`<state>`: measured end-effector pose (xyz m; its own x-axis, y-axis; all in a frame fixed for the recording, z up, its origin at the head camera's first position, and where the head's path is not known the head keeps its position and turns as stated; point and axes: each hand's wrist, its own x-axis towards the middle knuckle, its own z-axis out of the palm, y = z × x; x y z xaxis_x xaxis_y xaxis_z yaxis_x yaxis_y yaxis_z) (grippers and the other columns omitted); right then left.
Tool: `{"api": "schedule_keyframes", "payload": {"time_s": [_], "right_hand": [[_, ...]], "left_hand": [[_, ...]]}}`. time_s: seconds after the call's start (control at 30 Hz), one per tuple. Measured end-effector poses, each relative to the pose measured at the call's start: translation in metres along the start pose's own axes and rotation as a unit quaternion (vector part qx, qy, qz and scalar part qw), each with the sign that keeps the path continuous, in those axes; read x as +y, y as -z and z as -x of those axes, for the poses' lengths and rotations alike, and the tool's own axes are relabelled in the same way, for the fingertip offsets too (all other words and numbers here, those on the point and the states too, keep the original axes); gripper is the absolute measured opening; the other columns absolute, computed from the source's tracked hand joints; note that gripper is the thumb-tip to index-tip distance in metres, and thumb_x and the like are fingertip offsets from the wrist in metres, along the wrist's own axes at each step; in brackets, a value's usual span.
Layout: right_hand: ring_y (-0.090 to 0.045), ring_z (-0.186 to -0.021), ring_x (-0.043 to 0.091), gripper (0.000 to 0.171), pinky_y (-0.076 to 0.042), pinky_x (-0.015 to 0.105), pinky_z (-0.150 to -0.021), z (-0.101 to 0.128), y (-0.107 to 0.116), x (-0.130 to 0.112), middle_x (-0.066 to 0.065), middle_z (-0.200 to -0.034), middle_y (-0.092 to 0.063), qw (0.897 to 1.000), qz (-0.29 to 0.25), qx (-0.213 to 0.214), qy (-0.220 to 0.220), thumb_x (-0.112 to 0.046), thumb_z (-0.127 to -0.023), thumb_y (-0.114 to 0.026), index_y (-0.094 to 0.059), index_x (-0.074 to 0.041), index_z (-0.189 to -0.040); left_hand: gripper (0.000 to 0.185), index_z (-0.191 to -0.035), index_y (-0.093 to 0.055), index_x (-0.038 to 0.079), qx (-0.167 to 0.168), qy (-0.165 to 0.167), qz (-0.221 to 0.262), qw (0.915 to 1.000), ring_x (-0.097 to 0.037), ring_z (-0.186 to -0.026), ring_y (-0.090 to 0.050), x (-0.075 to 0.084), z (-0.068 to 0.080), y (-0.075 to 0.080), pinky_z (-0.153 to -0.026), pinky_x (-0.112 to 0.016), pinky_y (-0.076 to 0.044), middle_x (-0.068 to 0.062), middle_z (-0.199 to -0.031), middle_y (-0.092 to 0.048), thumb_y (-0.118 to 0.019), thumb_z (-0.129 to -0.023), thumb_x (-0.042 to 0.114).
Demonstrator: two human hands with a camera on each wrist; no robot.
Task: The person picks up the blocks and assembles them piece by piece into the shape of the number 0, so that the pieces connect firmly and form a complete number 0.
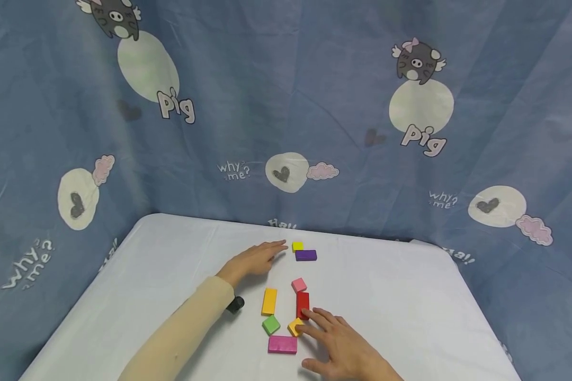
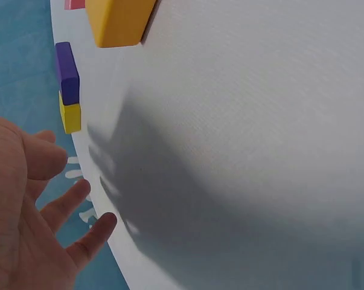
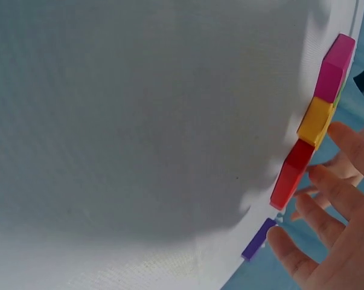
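Coloured wooden blocks lie on a white table (image 1: 386, 296). My left hand (image 1: 259, 258) stretches flat toward a small yellow cube (image 1: 297, 246) (image 2: 70, 116) and a purple block (image 1: 306, 255) (image 2: 67, 71) (image 3: 258, 239), fingertips just short of the cube. My right hand (image 1: 336, 338) lies with straight fingers at a small orange block (image 1: 294, 326) (image 3: 315, 121) and the end of a red block (image 1: 302, 304) (image 3: 288, 176). Nearby lie a pink cube (image 1: 298, 285), a long orange block (image 1: 269, 301) (image 2: 118, 21), a green cube (image 1: 270, 324) and a magenta block (image 1: 282, 344) (image 3: 332, 66).
A blue cartoon-print curtain (image 1: 286, 106) hangs close behind and beside the table. A small black object (image 1: 235, 305) sits under my left wrist. The table's rounded far corners and its edges lie within reach of the blocks.
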<state>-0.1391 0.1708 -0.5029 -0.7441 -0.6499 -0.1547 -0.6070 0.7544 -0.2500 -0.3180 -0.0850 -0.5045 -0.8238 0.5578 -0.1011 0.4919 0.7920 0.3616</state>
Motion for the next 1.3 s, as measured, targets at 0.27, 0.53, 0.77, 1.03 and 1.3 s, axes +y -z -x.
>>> {"api": "schedule_keyframes", "payload": {"time_s": [0.27, 0.53, 0.77, 1.03, 1.3], "right_hand": [[-0.036, -0.137, 0.030, 0.065, -0.038, 0.066, -0.098, 0.000, -0.002, 0.000, -0.003, -0.155, -0.035, 1.000, -0.019, -0.006, 0.008, -0.070, -0.089, -0.047, -0.044, -0.038, -0.146], [-0.034, -0.138, 0.028, 0.065, -0.038, 0.065, -0.098, 0.000, -0.005, 0.000, -0.004, -0.155, -0.033, 1.000, -0.019, 0.000, 0.014, -0.070, -0.090, -0.047, -0.044, -0.037, -0.146], [-0.036, -0.138, 0.028, 0.064, -0.039, 0.066, -0.097, 0.000, -0.005, 0.000, -0.004, -0.155, -0.034, 1.000, -0.017, 0.011, 0.019, -0.069, -0.090, -0.047, -0.044, -0.037, -0.145], [-0.036, -0.137, 0.028, 0.065, -0.039, 0.065, -0.097, -0.001, -0.003, 0.001, -0.004, -0.155, -0.034, 1.000, -0.019, 0.003, 0.013, -0.069, -0.089, -0.047, -0.045, -0.036, -0.145], [-0.037, -0.137, 0.028, 0.065, -0.040, 0.065, -0.097, -0.001, -0.004, 0.002, -0.004, -0.155, -0.035, 1.000, -0.008, 0.008, 0.020, -0.070, -0.090, -0.046, -0.046, -0.035, -0.144]], "left_hand": [[0.057, -0.153, -0.035, 0.022, -0.022, 0.009, -0.016, 0.9996, -0.021, -0.143, -0.029, 0.005, -0.007, 0.000, -0.113, -0.050, -0.025, 0.006, -0.159, -0.026, -0.049, -0.100, 0.010], [0.058, -0.153, -0.034, 0.021, -0.034, 0.003, -0.022, 0.9992, -0.020, -0.143, -0.028, 0.015, -0.009, -0.001, -0.114, -0.050, -0.024, 0.007, -0.159, -0.025, -0.048, -0.098, 0.008], [0.058, -0.153, -0.035, 0.020, -0.042, 0.017, -0.043, 0.9980, -0.022, -0.142, -0.031, 0.023, -0.010, -0.001, -0.113, -0.050, -0.025, 0.004, -0.158, -0.029, -0.050, -0.097, 0.009], [0.054, -0.148, -0.045, 0.018, -0.029, 0.010, -0.104, 0.9941, -0.025, -0.131, -0.041, 0.027, -0.009, 0.000, -0.110, -0.045, -0.034, -0.007, -0.148, -0.039, -0.053, -0.096, 0.010], [0.046, -0.143, -0.051, 0.016, 0.000, 0.003, -0.114, 0.9935, -0.025, -0.124, -0.043, 0.023, -0.003, -0.001, -0.106, -0.046, -0.038, -0.009, -0.139, -0.044, -0.053, -0.098, 0.013]]}}
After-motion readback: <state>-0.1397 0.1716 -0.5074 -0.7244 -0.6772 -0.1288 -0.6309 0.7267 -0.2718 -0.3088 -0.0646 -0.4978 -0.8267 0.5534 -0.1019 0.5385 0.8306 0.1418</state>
